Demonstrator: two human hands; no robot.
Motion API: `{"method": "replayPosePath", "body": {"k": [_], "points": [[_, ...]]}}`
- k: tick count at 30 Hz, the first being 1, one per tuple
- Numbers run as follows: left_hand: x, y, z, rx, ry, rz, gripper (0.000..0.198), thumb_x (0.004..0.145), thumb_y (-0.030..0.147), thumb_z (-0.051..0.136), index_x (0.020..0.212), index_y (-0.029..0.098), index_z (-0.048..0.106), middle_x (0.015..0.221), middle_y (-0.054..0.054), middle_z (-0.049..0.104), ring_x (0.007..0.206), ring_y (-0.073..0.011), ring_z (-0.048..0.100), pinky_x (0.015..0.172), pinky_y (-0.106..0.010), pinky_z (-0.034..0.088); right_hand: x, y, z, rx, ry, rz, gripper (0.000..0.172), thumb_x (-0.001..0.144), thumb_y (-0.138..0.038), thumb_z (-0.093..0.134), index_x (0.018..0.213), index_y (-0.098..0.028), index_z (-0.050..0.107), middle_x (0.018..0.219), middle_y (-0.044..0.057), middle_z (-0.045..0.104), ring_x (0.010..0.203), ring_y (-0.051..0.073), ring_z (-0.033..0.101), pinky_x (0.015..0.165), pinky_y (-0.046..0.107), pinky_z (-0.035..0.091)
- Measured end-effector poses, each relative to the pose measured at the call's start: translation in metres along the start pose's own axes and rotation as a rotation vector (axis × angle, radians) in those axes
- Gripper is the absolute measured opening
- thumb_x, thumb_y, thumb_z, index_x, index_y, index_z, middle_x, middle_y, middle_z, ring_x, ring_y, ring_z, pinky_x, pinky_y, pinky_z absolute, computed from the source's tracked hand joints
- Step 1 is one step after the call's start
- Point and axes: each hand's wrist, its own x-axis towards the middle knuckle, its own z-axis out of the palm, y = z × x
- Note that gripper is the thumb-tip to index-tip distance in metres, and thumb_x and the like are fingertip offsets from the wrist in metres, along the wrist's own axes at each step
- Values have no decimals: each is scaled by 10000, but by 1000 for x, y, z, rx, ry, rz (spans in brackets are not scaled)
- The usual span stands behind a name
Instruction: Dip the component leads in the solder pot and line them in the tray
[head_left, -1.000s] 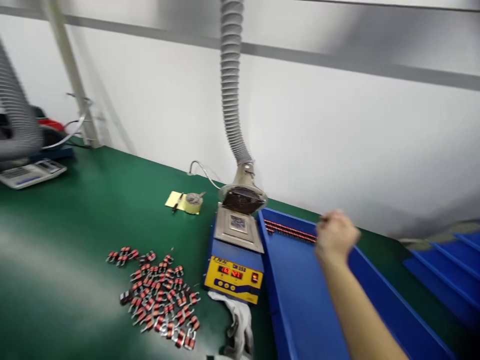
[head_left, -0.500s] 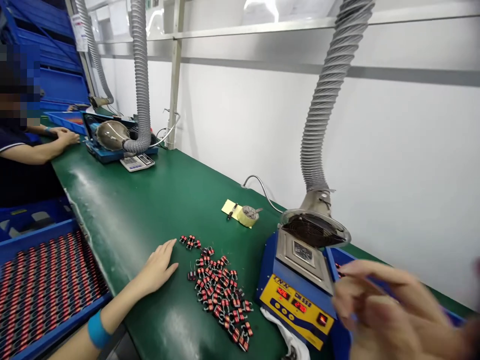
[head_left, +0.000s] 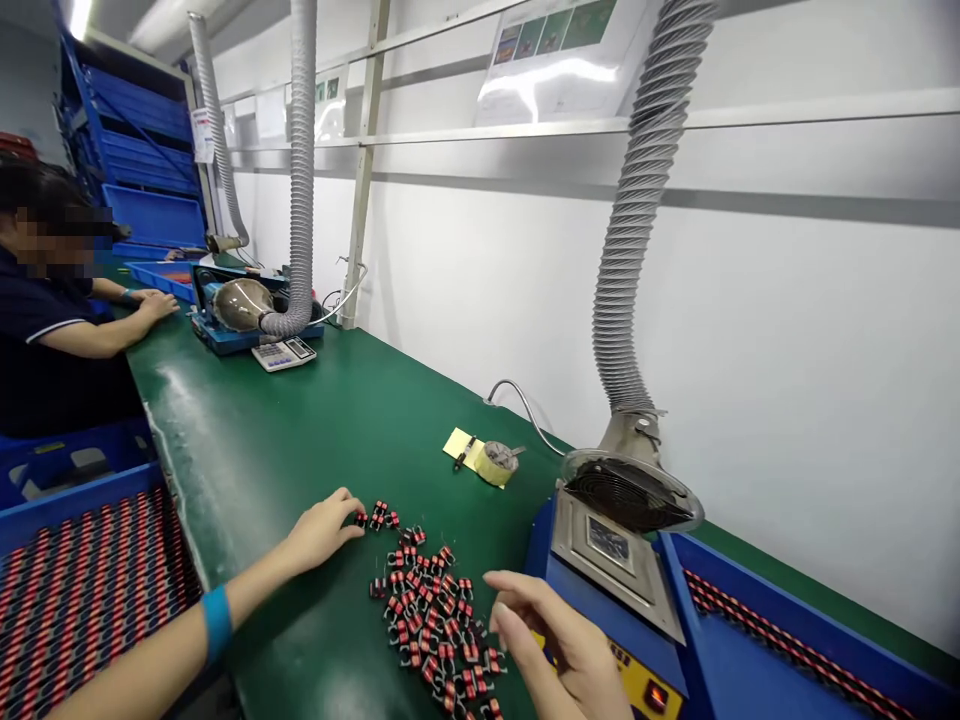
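— Coils (head_left: 431, 620) lie heaped near the bench's (head_left: 300, 420) front edge. Grip?
— My left hand (head_left: 322, 530) touches the pile's far end, pinch unconfirmed; right hand (head_left: 559, 650) hovers spread. I advise lifting singly.

The right hand (head_left: 559, 650) is cut off at the wrist by the near edge and hides most of the yellow panel (head_left: 636, 682) on the solder pot (head_left: 600, 560). The left hand (head_left: 322, 530) has its fingertips at the far-left end of the pile of red coil parts (head_left: 431, 610). Whether its grip has closed on one cannot be told. The pile runs off the near edge. The right tray (head_left: 750, 660) is cut by the right and near edges, and the left tray (head_left: 82, 590) by the left edge. The poster (head_left: 555, 40) is too small to read.
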Motion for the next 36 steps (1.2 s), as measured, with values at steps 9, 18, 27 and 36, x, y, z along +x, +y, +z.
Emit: {"method": "replayPosePath", "body": {"k": [9,18,27,36], "points": [[-31,167,-35,-509,-69,584,172,861,220,638,1030,249,664,1173,-14,629,1122,-179,558,989,-262,414,7,15,11,604,232,98,226,826,-453,693,939,-261,653,1005,21,642,981,183,630,865,262,511],[-10,220,20,-1463,-180,411,176,658,313,873,699,166,785,825,-77,744,801,-186,659,661,-219,517,1,29,-23,742,371,-9,110,802,-310,757,858,-254,681,880,8,654,840,144,629,785,250,533],[-1,218,21,-1846,227,215,286,614,475,884,664,258,704,653,88,691,731,-60,667,794,-123,520,10,20,-6,987,303,141,160,730,-300,810,813,-241,687,884,5,664,773,133,658,727,221,531],[-13,209,23,-1175,-263,469,473,870,384,687,1315,292,556,1240,-53,662,1264,-243,512,1109,-373,360,10,32,-19,884,410,119,272,745,-367,793,947,-281,633,954,31,626,861,188,642,771,319,551]]}}
